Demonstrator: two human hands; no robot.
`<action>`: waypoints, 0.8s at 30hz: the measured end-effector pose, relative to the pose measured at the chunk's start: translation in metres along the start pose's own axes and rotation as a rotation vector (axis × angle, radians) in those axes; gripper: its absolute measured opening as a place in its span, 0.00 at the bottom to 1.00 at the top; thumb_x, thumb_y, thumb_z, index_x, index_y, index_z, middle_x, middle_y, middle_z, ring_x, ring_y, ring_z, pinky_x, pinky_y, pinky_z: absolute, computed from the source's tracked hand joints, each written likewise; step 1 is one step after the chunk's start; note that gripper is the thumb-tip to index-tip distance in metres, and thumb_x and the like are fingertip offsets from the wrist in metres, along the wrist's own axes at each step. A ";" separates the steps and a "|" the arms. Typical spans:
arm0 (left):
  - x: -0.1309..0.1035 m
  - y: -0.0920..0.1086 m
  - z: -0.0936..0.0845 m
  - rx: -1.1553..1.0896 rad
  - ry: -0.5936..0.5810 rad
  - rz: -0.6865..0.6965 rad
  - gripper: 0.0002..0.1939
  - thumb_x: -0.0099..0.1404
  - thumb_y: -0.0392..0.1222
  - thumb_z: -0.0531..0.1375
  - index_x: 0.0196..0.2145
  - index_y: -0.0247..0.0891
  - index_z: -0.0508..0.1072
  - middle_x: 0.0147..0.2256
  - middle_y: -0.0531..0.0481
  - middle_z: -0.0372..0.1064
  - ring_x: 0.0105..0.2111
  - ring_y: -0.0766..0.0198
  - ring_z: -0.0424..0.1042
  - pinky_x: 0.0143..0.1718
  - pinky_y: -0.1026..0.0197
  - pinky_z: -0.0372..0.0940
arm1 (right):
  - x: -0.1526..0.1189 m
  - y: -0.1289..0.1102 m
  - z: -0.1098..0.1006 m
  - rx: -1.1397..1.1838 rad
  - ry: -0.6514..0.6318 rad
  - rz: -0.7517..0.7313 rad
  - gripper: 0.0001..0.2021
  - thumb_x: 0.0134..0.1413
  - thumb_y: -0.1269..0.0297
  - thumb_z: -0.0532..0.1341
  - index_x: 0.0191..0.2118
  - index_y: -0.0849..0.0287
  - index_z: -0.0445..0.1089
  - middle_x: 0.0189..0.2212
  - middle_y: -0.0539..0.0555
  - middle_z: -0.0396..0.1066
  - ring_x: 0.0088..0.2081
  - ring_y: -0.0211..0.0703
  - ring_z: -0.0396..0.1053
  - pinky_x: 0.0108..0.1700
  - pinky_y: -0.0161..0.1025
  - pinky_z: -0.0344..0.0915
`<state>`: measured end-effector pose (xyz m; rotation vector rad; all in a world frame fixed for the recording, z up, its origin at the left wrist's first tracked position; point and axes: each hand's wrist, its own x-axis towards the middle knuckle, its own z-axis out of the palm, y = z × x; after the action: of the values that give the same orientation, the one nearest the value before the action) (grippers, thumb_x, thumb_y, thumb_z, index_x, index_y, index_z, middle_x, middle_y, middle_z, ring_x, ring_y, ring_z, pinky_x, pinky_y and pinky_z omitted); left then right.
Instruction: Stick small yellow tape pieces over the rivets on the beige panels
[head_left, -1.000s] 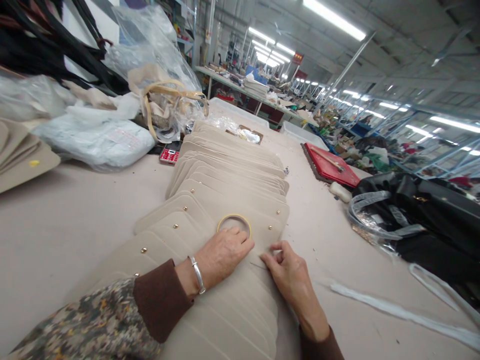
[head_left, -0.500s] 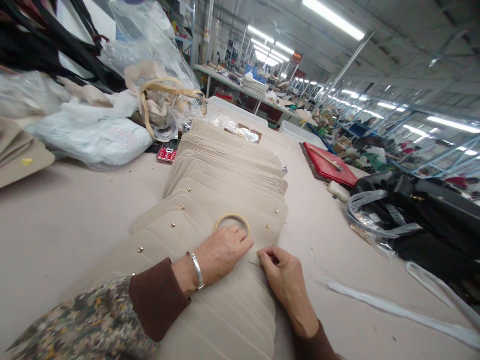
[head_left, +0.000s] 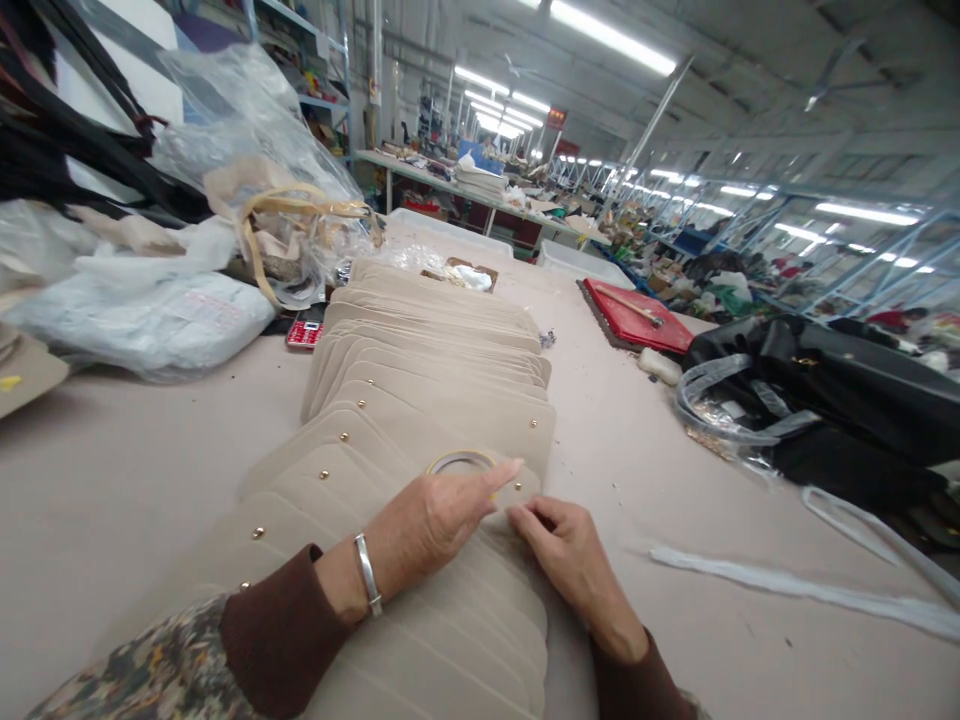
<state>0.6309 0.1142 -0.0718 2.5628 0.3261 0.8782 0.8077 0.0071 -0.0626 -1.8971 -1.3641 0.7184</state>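
Overlapping beige panels (head_left: 420, 425) with rounded corners run away from me in a long fanned row, several with small gold-coloured studs near their corners. My left hand (head_left: 442, 515) lies over them, index finger stretched towards a gold stud (head_left: 518, 487) and thumb apart below it. Behind its knuckles a yellow-edged ring (head_left: 459, 458), like a tape roll, is partly covered. At the panels' right edge, my right hand (head_left: 559, 545) is closed in a pinch close to the left fingertips. Whatever lies in that pinch is hidden.
Left are plastic-wrapped goods (head_left: 150, 310) and a red patterned item (head_left: 304, 334). To the right lie a red slab (head_left: 637, 318) with a hammer-like tool on it, black bags (head_left: 832, 400) and a pale strip (head_left: 787, 585). Trays (head_left: 450, 232) stand at the back.
My left index finger has stretched out to the right, towards a stud now visible there. My right hand stays pinched; the thin dark line by its fingertips no longer shows. The view has shifted.
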 end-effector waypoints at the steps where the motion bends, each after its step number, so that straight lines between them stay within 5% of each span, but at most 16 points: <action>1: 0.000 0.000 0.001 0.011 -0.011 -0.010 0.25 0.72 0.36 0.50 0.64 0.38 0.50 0.41 0.48 0.75 0.39 0.64 0.75 0.40 0.63 0.70 | 0.000 0.000 0.000 0.046 0.078 -0.043 0.12 0.56 0.60 0.58 0.29 0.60 0.76 0.22 0.49 0.71 0.25 0.38 0.65 0.27 0.33 0.58; 5: 0.000 0.002 0.003 0.084 -0.039 -0.013 0.21 0.73 0.38 0.49 0.61 0.35 0.51 0.38 0.47 0.75 0.35 0.61 0.76 0.33 0.61 0.71 | -0.002 -0.002 0.001 0.069 0.201 -0.324 0.09 0.57 0.66 0.60 0.43 0.58 0.74 0.35 0.55 0.76 0.35 0.42 0.71 0.38 0.37 0.67; 11: 0.001 0.010 0.003 0.097 -0.055 -0.008 0.17 0.73 0.37 0.48 0.58 0.34 0.54 0.34 0.47 0.75 0.33 0.62 0.76 0.31 0.62 0.69 | -0.002 -0.008 0.007 -0.089 0.174 -0.556 0.08 0.59 0.72 0.56 0.38 0.57 0.72 0.33 0.54 0.75 0.36 0.41 0.71 0.40 0.37 0.67; 20: 0.002 0.008 0.001 0.066 -0.138 -0.080 0.08 0.72 0.36 0.49 0.36 0.38 0.66 0.29 0.52 0.69 0.29 0.64 0.71 0.29 0.64 0.63 | -0.002 -0.011 0.015 -0.214 0.324 -0.545 0.09 0.52 0.74 0.56 0.27 0.57 0.71 0.22 0.51 0.72 0.24 0.37 0.69 0.30 0.33 0.65; 24: 0.003 0.012 0.003 0.161 -0.079 -0.038 0.11 0.72 0.35 0.47 0.33 0.37 0.66 0.26 0.52 0.65 0.25 0.64 0.65 0.25 0.63 0.58 | -0.003 -0.013 0.019 0.013 0.266 -0.275 0.06 0.51 0.69 0.59 0.27 0.58 0.72 0.20 0.50 0.72 0.22 0.37 0.68 0.28 0.33 0.65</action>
<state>0.6359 0.1040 -0.0669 2.7211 0.4362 0.7632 0.7847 0.0109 -0.0643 -1.6804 -1.4052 0.3258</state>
